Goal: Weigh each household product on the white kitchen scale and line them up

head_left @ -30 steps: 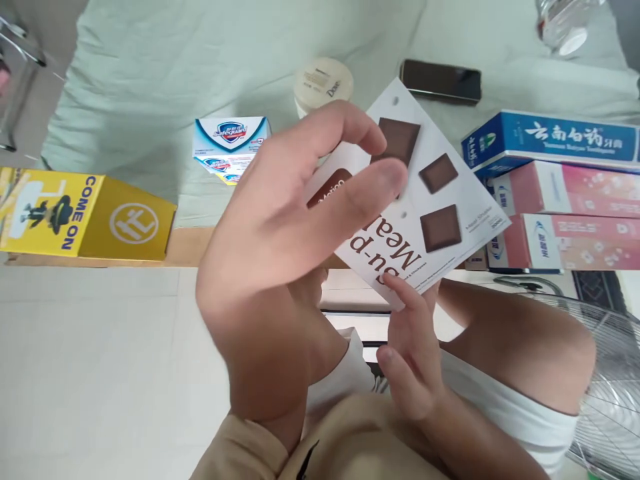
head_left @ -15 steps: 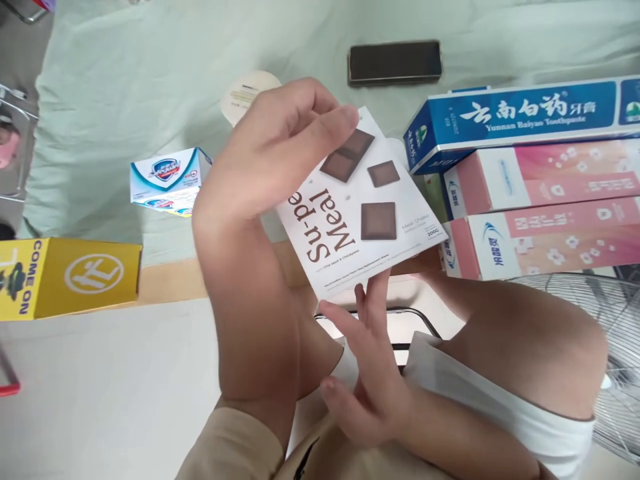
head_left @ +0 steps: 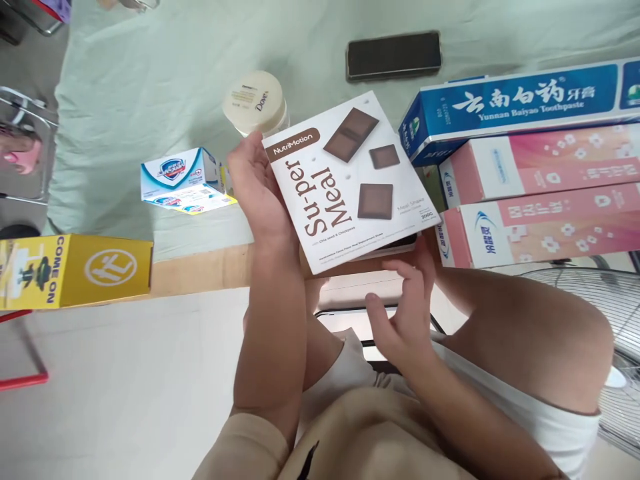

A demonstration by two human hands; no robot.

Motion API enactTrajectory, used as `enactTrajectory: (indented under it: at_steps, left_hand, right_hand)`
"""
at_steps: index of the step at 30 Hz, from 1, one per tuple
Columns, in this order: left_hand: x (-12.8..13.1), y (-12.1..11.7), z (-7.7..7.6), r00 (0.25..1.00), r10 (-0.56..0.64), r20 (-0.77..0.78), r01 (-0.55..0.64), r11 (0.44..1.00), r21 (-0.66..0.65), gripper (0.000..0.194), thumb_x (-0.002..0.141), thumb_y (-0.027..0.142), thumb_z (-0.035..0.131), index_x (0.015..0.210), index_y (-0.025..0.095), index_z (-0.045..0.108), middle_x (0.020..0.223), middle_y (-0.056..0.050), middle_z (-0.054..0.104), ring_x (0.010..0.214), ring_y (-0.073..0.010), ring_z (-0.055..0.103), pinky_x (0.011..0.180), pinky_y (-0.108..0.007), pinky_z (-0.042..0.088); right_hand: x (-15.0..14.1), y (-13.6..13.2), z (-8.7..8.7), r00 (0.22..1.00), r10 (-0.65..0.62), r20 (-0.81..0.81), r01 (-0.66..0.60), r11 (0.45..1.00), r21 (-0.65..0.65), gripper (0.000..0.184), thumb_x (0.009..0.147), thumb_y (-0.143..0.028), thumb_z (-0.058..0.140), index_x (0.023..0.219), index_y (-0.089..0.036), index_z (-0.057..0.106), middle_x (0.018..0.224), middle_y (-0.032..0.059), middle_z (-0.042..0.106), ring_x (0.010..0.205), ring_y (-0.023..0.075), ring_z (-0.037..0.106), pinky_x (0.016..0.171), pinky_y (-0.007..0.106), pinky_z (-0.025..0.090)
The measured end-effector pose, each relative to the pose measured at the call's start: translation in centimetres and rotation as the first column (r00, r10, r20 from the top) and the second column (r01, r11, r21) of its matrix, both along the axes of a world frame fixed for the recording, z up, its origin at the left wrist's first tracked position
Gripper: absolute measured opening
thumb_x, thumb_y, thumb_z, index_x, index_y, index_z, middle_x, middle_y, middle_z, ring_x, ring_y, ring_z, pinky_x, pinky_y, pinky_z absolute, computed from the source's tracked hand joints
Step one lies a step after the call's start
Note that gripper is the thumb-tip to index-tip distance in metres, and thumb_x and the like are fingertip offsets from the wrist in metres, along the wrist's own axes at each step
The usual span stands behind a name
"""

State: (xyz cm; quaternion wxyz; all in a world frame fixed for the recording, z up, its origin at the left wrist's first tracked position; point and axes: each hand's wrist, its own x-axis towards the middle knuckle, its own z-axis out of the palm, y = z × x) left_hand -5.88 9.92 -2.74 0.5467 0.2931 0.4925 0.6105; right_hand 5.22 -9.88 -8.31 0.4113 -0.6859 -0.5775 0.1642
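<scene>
The left hand (head_left: 255, 190) holds the box (head_left: 353, 193) by its left edge over the wooden rim (head_left: 200, 272), seemingly so its print faces up; the right hand (head_left: 407, 320), loosely spread, sits by its lower right edge, perhaps as support. Beyond stands the jar (head_left: 253, 103).

Soft, diffuse light fills the scene, brightest on the pale floor (head_left: 150, 373) and duller across the green cloth (head_left: 310, 33) on the tabletop (head_left: 200, 272). Mild, blurry-edged shadows gather on the cloth around the soap box (head_left: 173, 170) and the cream-lidded jar (head_left: 254, 101). Large print on the white carton (head_left: 345, 187) reads crisply (its finest lines dissolve into grey). The fan (head_left: 627, 313) at the right edge looks hazy, clutter (head_left: 23, 150) at far left is dim and soft, and the yellow box (head_left: 103, 270) appears stretched toward the left border.
</scene>
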Motion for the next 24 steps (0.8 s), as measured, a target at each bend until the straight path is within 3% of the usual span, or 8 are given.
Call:
enactTrajectory:
  at_steps: [3,6,11,14,18,21,24]
  left_hand:
    - [-1.3,-0.1,-1.4,0.985,-0.048,0.163,0.053,0.998,-0.027,0.029,0.096,0.047,0.034,0.098,0.025,0.053,0.103,-0.008,0.069,0.118,-0.0254,0.063,0.106,-0.047,0.050]
    - [-2.2,0.3,-2.6,0.960,-0.163,0.228,0.185,0.980,-0.078,0.034,0.088,0.055,0.040,0.094,0.028,0.059,0.096,-0.008,0.073,0.129,-0.0289,0.058,0.107,-0.050,0.048]
    - [-1.0,0.0,-3.0,0.887,-0.389,0.249,0.376,0.921,0.103,0.033,0.087,0.052,0.048,0.094,0.028,0.069,0.092,-0.007,0.077,0.128,-0.0302,0.062,0.095,-0.048,0.054]
    - [-0.6,0.3,-3.4,0.873,-0.415,0.256,0.390,0.909,0.146,0.035,0.089,0.049,0.048,0.096,0.024,0.071,0.092,-0.005,0.079,0.125,-0.0292,0.064,0.095,-0.048,0.055]
    - [-1.0,1.2,-3.9,0.875,-0.424,0.235,0.405,0.906,0.126,0.036,0.081,0.049,0.051,0.096,0.025,0.073,0.089,-0.006,0.078,0.126,-0.0299,0.062,0.104,-0.049,0.052]
    - [-1.4,1.4,-3.6,0.878,-0.425,0.220,0.405,0.905,0.131,0.033,0.081,0.047,0.051,0.097,0.027,0.073,0.092,-0.004,0.079,0.123,-0.0304,0.063,0.105,-0.049,0.052]
    - [-1.7,1.4,-3.1,0.881,-0.411,0.236,0.387,0.911,0.143,0.032,0.082,0.043,0.046,0.091,0.027,0.072,0.088,-0.004,0.078,0.114,-0.0300,0.066,0.099,-0.049,0.054]
  right_hand:
    - [0.5,0.8,-0.7,0.996,-0.092,-0.022,0.090,0.994,-0.068,0.040,0.087,-0.031,0.058,0.125,-0.022,0.050,0.140,0.0192,0.049,0.145,0.0343,0.042,0.112,0.060,0.047]
    - [0.4,1.4,-1.4,0.988,-0.154,-0.030,0.149,0.983,-0.111,0.046,0.083,-0.036,0.061,0.126,-0.022,0.051,0.133,0.0182,0.052,0.137,0.0351,0.047,0.111,0.063,0.045]
    - [0.2,2.5,-2.7,0.970,-0.239,0.037,0.241,0.967,-0.083,0.048,0.079,-0.043,0.064,0.120,-0.022,0.050,0.126,0.0165,0.056,0.129,0.0367,0.052,0.107,0.065,0.046]
    - [0.6,3.1,-3.2,0.952,-0.305,0.032,0.307,0.950,-0.054,0.049,0.075,-0.048,0.068,0.112,-0.023,0.047,0.119,0.0146,0.057,0.117,0.0340,0.057,0.104,0.065,0.048]
    - [1.3,4.2,-2.8,0.923,-0.380,-0.063,0.372,0.921,-0.111,0.067,0.068,-0.048,0.071,0.123,-0.020,0.044,0.143,0.0251,0.050,0.134,0.0402,0.053,0.116,0.070,0.039]
    - [1.8,5.1,-2.0,0.932,-0.346,-0.110,0.327,0.931,-0.160,0.081,0.066,-0.042,0.069,0.138,-0.017,0.039,0.147,0.0251,0.053,0.143,0.0414,0.049,0.122,0.069,0.034]
    - [2.1,5.8,-0.9,0.961,-0.259,-0.100,0.237,0.952,-0.193,0.085,0.067,-0.033,0.065,0.146,-0.019,0.039,0.143,0.0198,0.061,0.139,0.0388,0.054,0.120,0.068,0.039]
